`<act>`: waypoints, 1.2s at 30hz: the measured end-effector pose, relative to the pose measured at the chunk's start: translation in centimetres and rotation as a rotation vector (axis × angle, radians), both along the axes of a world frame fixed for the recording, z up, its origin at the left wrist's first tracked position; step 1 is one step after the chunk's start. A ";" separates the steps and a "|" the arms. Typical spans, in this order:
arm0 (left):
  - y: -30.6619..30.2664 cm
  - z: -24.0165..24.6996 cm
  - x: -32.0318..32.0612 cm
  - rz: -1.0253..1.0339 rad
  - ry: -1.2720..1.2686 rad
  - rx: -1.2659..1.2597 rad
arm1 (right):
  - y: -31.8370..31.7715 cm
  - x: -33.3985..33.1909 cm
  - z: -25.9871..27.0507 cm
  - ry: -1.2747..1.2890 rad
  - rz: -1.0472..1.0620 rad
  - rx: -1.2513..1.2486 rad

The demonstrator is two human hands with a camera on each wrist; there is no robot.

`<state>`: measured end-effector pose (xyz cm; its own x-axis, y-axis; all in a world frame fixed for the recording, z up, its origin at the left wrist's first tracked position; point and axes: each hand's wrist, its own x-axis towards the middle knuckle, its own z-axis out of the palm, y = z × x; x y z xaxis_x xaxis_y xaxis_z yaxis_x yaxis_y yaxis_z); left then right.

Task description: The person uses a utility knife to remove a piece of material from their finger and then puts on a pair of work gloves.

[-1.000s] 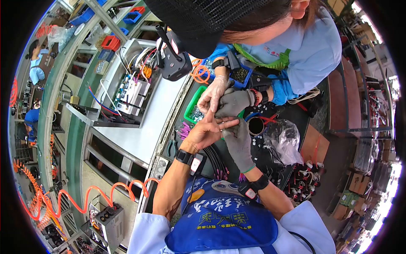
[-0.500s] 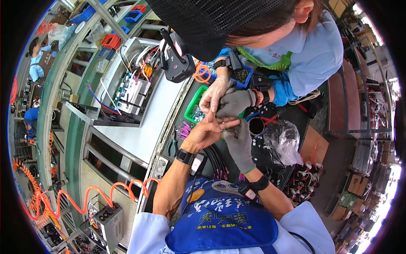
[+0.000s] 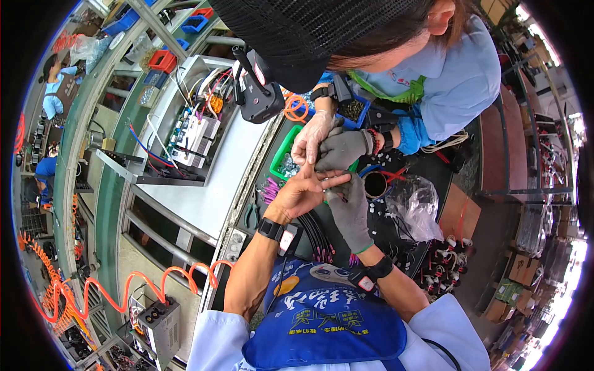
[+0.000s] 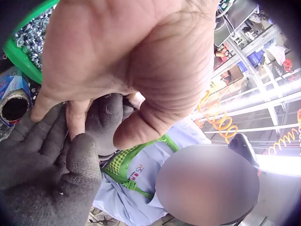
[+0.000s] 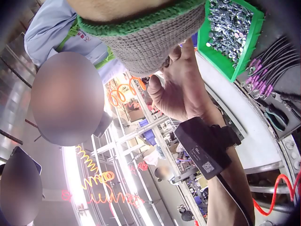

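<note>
My bare left hand [image 3: 300, 193] is held palm up with fingers spread, in the middle of the head view. Another person's clear-gloved hand [image 3: 312, 137] pinches one of its fingertips, and that person's grey-gloved hand [image 3: 343, 150] lies close beside. My right hand [image 3: 349, 213], in a grey glove, touches the outer fingers of my left. In the left wrist view the right glove [image 4: 37, 174] has its fingers extended under the left hand's fingertips, thumb raised near one finger. The right wrist view shows the left palm [image 5: 181, 89], partly covered by the glove cuff [image 5: 146, 47].
A green bin [image 3: 279, 153] of small metal parts stands behind the hands, blue bins [image 3: 352, 111] farther back. Black cables [image 3: 315, 238], pliers [image 3: 250, 216], a round dark-mouthed container [image 3: 375, 183] and a clear plastic bag [image 3: 417, 201] lie around. An opened electrical unit [image 3: 198, 139] stands left.
The other person's capped head and the device hanging by it have shifted slightly. My hands and the other person's hands keep nearly the same positions.
</note>
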<state>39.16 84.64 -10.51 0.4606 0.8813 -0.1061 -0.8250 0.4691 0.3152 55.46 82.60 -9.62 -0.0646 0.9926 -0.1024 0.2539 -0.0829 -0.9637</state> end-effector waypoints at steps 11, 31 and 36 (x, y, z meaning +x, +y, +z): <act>0.0 0.4 -0.1 0.003 0.001 0.003 | 0.0 0.0 -0.8 0.009 -0.002 0.031; -0.1 0.1 0.1 0.009 0.020 -0.022 | -0.1 0.0 -1.1 -0.034 -0.009 0.068; -0.2 0.1 0.4 0.032 0.046 -0.028 | -0.2 0.1 -1.3 -0.026 -0.022 0.052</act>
